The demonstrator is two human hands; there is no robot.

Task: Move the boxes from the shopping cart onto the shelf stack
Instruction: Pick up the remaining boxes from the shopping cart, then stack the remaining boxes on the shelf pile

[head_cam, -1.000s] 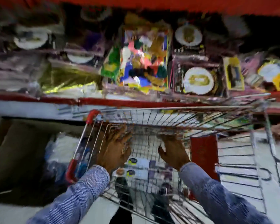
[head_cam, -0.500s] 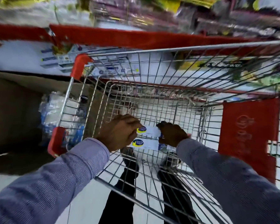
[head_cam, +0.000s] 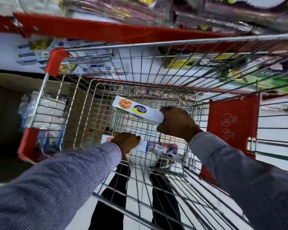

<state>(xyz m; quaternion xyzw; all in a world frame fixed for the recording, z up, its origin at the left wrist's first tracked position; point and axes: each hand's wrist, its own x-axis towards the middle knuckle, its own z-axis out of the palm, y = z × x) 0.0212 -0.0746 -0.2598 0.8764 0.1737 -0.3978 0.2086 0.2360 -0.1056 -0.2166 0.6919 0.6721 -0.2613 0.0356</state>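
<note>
Right hand [head_cam: 176, 124] grips a raised box [head_cam: 136, 110]; left hand [head_cam: 126, 143] clasps another box [head_cam: 156, 146] in the cart [head_cam: 156, 63].

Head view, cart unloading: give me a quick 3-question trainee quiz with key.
1. True or false: the right hand holds a long white box lifted above the cart floor.
2. What is the left hand doing? A) gripping the cart's red corner guard B) closed on a second box low in the shopping cart C) resting on the shelf
3. Fill in: the lifted box is gripped at its ____ end.

Key: 1 true; 2 B; 3 right
</note>
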